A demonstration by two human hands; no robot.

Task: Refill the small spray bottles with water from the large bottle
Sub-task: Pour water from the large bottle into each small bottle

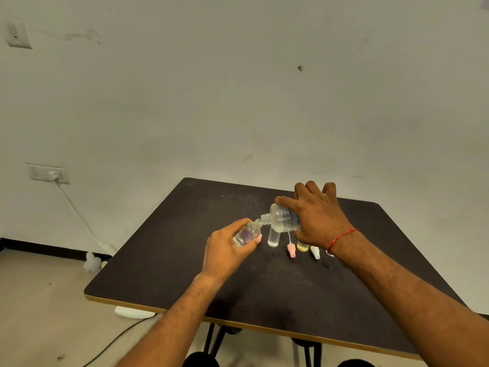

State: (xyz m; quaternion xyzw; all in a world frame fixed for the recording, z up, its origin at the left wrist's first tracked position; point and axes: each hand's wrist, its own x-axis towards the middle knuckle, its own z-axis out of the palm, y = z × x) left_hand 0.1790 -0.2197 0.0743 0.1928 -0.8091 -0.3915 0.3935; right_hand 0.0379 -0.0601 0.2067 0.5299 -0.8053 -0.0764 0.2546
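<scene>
My right hand (pixel 318 215) grips the large clear bottle (pixel 281 218), tipped on its side with its open neck pointing left. My left hand (pixel 229 246) holds a small clear spray bottle (pixel 247 233), tilted so its open mouth meets the large bottle's neck. Both are held above the dark table (pixel 277 282). A clear cylindrical cap or bottle (pixel 274 237) stands upright just below the large bottle. A pink spray head with a thin tube (pixel 291 249), a small yellow bottle (pixel 302 246) and a white spray head (pixel 315 252) lie or stand under my right wrist.
The table's near edge has a light wooden rim (pixel 238 325). The table sits close to a white wall with a socket and white cable (pixel 57 176) at the left. A white object (pixel 92 262) lies on the floor to the left. Black table legs show below the front edge.
</scene>
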